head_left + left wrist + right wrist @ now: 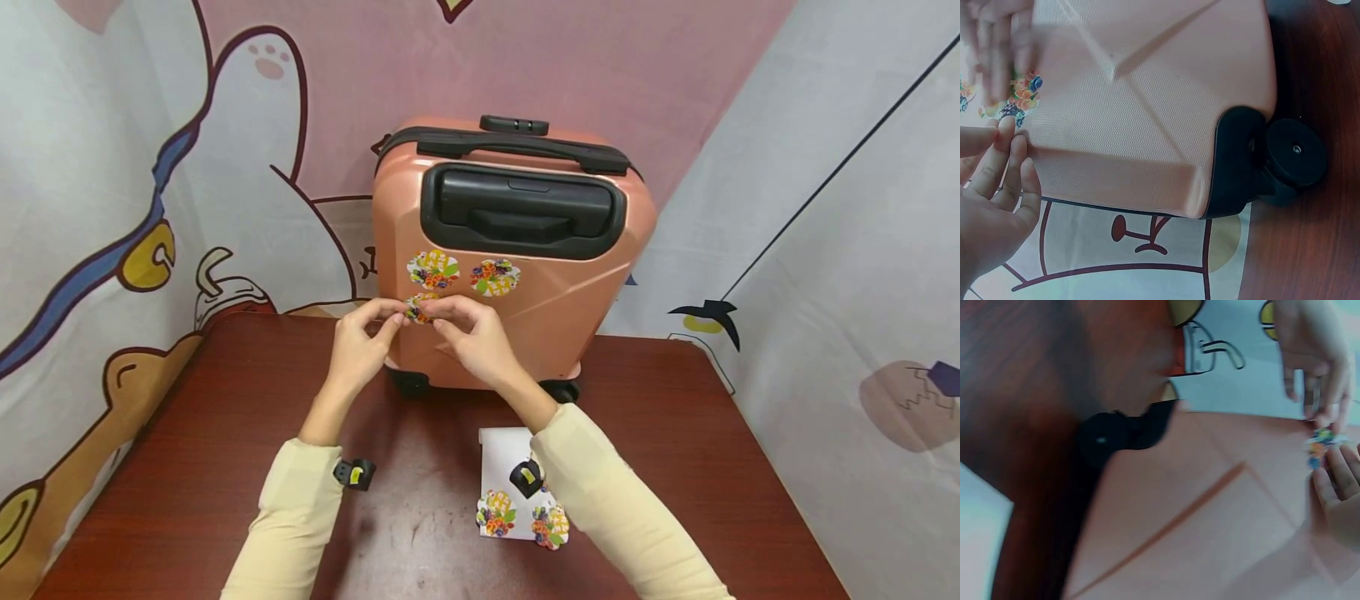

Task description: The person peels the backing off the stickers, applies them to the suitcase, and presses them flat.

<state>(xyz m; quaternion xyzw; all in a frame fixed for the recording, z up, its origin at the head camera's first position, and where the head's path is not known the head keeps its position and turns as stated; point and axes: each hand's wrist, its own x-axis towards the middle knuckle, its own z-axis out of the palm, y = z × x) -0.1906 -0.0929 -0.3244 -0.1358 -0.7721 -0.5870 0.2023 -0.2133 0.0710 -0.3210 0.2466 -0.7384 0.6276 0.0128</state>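
Note:
A pink hard-shell suitcase [540, 300] stands upright on the table. At its lower left front, my left hand [358, 343] pinches the left edge of a fruit-print sticker [418, 313] between thumb and forefinger. The thumb and forefinger of my right hand [477, 340] hold the same sticker from its right side. Fingers cover part of the print. Just above, two similar stickers, one on the left [433, 270] and one on the right [495, 277], lie on the shell. In the left wrist view, my right hand [1000, 50] is blurred.
A white backing sheet [501, 454] with more fruit stickers [497, 513] lies on the reddish-brown table [420, 533], partly under my right forearm. Black wheels [1294, 153] support the suitcase. A printed cloth [570, 58] hangs behind and at both sides.

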